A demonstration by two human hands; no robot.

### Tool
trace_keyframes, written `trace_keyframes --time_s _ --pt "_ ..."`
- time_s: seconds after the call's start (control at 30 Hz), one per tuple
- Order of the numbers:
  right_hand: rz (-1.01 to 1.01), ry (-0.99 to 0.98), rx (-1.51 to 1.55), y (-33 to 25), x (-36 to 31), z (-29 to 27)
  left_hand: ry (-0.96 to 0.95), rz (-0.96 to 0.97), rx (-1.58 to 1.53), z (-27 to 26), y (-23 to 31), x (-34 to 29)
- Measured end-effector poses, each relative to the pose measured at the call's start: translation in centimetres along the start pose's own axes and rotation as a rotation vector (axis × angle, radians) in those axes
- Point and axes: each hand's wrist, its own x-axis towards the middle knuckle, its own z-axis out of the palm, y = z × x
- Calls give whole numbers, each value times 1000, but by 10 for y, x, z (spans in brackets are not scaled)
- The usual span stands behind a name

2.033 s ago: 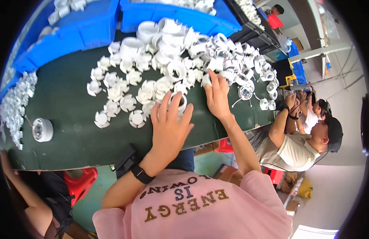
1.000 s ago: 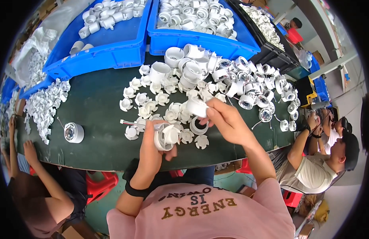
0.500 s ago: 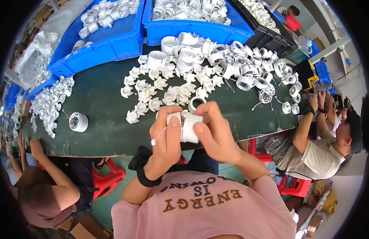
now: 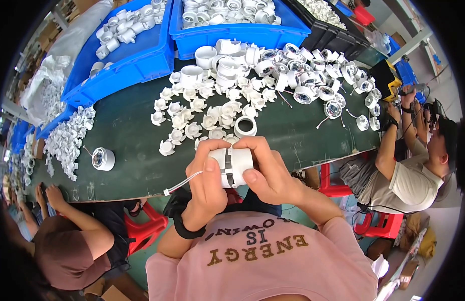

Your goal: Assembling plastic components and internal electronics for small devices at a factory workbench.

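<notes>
Head view shows the fingers of both bare hands curled firmly around one white plastic cylinder (image 4: 237,169), gripping it from opposite ends, each set parted just by the width of the piece. On the left hand (image 4: 207,184), the thumb presses the near side of the cylinder's left part while the index finger bends over its top. On the right hand (image 4: 273,179), the thumb bears on the smooth right part and the index finger reaches across the upper edge. Between the two thumbs runs a seam with dark slots, uncovered by any finger; the index fingertips come close together above it. A thin pale wire (image 4: 184,182) trails from beside the left thumb down to a small white connector (image 4: 166,192), free of the fingers.

Just beyond the fingertips, a white plastic ring (image 4: 245,126) lies on the dark green bench (image 4: 137,175). Past it spread white plastic pieces with curved vanes (image 4: 210,122), then wide white plastic cups (image 4: 191,76). To the right sit white cylinders with clear round faces (image 4: 303,95), several trailing wires. Well to the left stand a lone white wired cylinder (image 4: 103,159) and a heap of small white plastic bits (image 4: 69,139). Two blue plastic bins (image 4: 237,37) and a black plastic bin (image 4: 338,41) line the far side.
</notes>
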Motion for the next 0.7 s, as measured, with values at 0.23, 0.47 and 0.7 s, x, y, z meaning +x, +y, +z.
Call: trace_keyframes --time_s 0.23,0.47,0.7 --pt "-220 102 -154 7 4 10 9 61 20 1 -4 -6" --pt "-225 84 -231 5 -3 17 15 197 129 1 -2 -14" --pt "90 -3 -267 31 23 21 -62 -71 166 -14 -37 23"
